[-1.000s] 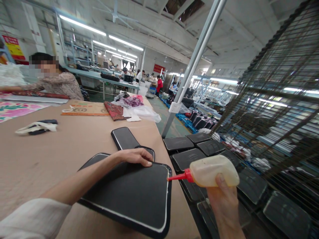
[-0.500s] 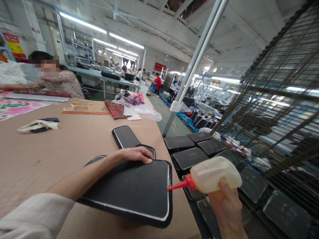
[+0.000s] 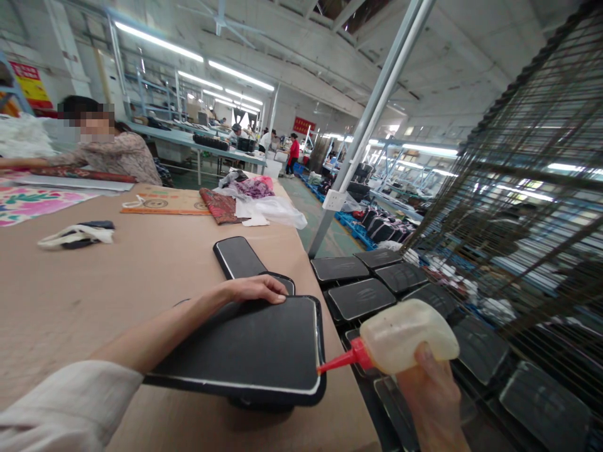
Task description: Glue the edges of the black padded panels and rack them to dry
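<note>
My left hand (image 3: 259,290) grips the far edge of a black rounded panel (image 3: 249,345), thumb on top and fingers curled over the rim, partly hidden. A white line follows the panel's border. In my right hand (image 3: 431,392) is a cloudy squeeze bottle (image 3: 407,336) with yellowish liquid, tilted so its red nozzle (image 3: 343,359) points left. The nozzle tip is at the panel's right border, close to the near corner. Beneath the panel, another dark piece partly shows. Smaller black panels (image 3: 239,257) lie just beyond my left hand.
Several black panels (image 3: 362,297) lie on a rack at the right, beside a tilted wire grid (image 3: 532,144). A metal post (image 3: 362,138) rises at the table (image 3: 141,270) edge. Cloth scraps (image 3: 78,235) and plastic wrap (image 3: 282,212) lie farther back. A co-worker (image 3: 117,154) sits at far left.
The nozzle tip has moved along the panel's right border toward the near corner. The panel's near edge sits higher in view, showing the dark piece underneath. My left hand keeps its grip.
</note>
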Motion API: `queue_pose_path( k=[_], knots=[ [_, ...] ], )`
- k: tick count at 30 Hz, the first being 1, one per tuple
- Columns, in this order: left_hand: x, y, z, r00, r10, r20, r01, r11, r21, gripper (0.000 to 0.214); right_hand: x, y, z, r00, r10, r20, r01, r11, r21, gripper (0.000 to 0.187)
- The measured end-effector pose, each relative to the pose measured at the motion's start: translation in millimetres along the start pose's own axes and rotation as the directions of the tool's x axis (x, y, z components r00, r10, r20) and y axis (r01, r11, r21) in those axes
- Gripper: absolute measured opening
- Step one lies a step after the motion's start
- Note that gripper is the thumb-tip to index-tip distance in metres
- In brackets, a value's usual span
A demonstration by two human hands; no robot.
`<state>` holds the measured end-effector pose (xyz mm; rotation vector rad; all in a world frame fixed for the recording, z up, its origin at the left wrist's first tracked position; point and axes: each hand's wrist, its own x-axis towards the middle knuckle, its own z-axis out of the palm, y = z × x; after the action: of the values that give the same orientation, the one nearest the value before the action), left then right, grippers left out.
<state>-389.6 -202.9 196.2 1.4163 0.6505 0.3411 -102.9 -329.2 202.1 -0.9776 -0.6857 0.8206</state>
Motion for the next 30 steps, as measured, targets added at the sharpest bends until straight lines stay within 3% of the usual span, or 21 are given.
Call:
queue_pose_path(
  k=[9, 17, 21, 30],
  knots=[
    [1, -6, -5.7, 0.997, -0.014, -0.071, 0.011, 0.999, -0.042, 0.029, -1, 1, 1, 0.996, -0.021, -0.083, 0.019, 1.0, -0.025, 0.059],
    [4, -19, -13.8, 0.985, -0.004, -0.171, -0.015, 0.994, -0.112, 0.029, -10, -2, 4, 0.989, -0.083, -0.122, 0.083, 0.997, -0.012, 0.047],
    [7, -24, -13.8, 0.977, -0.015, -0.215, -0.025, 0.983, -0.18, 0.03, -16, 0, 4, 0.973, -0.16, -0.163, 0.155, 0.987, -0.049, 0.038],
    [16, -31, -9.5, 0.955, -0.054, -0.292, -0.043, 0.948, -0.314, 0.032, -18, 1, 14, 0.917, -0.267, -0.295, 0.276, 0.961, -0.013, 0.047]
  ],
)
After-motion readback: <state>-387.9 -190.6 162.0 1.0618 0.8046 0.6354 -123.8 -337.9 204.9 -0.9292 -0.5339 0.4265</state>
